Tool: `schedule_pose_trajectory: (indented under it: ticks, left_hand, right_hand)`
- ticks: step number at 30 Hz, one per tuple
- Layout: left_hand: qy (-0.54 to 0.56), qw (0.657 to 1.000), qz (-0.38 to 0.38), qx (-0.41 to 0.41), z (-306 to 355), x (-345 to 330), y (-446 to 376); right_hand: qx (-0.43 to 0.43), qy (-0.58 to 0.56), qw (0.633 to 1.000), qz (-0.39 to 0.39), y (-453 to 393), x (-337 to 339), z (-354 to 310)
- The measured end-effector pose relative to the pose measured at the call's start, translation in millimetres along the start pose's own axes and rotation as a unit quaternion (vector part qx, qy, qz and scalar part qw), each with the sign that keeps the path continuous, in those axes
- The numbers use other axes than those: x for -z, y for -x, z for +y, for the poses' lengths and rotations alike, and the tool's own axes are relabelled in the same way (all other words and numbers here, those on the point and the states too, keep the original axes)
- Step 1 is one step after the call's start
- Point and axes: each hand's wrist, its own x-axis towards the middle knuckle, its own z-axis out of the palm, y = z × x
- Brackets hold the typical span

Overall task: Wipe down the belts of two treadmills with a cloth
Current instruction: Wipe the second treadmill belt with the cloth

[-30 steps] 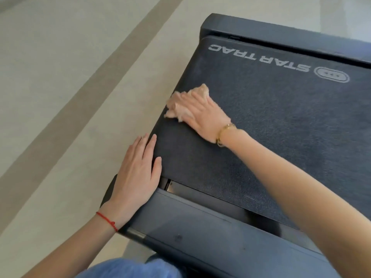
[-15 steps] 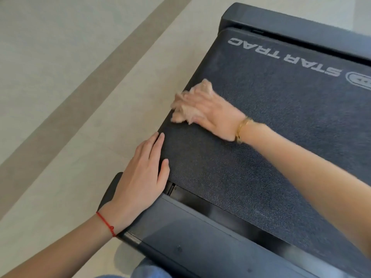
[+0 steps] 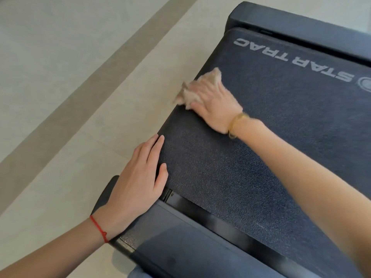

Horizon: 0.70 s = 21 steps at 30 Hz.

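Pale tiled floor (image 3: 60, 57) with a darker stripe running diagonally, and a treadmill whose dark belt (image 3: 261, 157) runs lengthwise from lower left up to the upper right, "STAR TRAC" lettering near the far edge. Right hand (image 3: 214, 105) presses a tan cloth (image 3: 187, 95) flat at the belt's left edge, fingers blurry but mostly straight. Left hand (image 3: 136, 181) rests open, fingers straight, on the near-left corner.

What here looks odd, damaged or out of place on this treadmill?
Nothing stands out. The belt lies flat, with no visible tears. The right hand presses a tan cloth at the belt's left edge, where it overhangs a little, and the left hand rests flat near the corner.
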Motion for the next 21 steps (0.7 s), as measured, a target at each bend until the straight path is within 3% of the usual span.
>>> schedule_pose_trajectory:
  ticks: [5, 9, 11, 16, 21]
  left_hand:
    - [0.006, 1.0, -0.014, -0.008, 0.6, 1.4, -2.3]
    - [-0.004, 0.998, -0.025, -0.052, -0.5, 2.3, -10.1]
    - [-0.012, 0.997, -0.024, -0.077, 1.8, 0.8, -19.7]
    - [-0.022, 0.992, -0.03, -0.123, 14.3, -13.4, -61.5]
    - [-0.027, 0.986, -0.026, -0.165, 39.1, -27.9, -97.1]
  right_hand:
    - [-0.002, -0.008, 1.0, -0.029, 60.0, -4.0, 4.3]
    - [-0.178, -0.001, 0.984, 0.002, 66.6, 2.2, 51.2]
    - [-0.225, -0.005, 0.974, 0.003, 73.9, -0.3, 43.2]
    - [-0.095, -0.014, 0.995, 0.038, 136.1, 3.1, -49.2]
    - [-0.113, -0.034, 0.993, -0.021, 217.5, -7.1, -117.1]
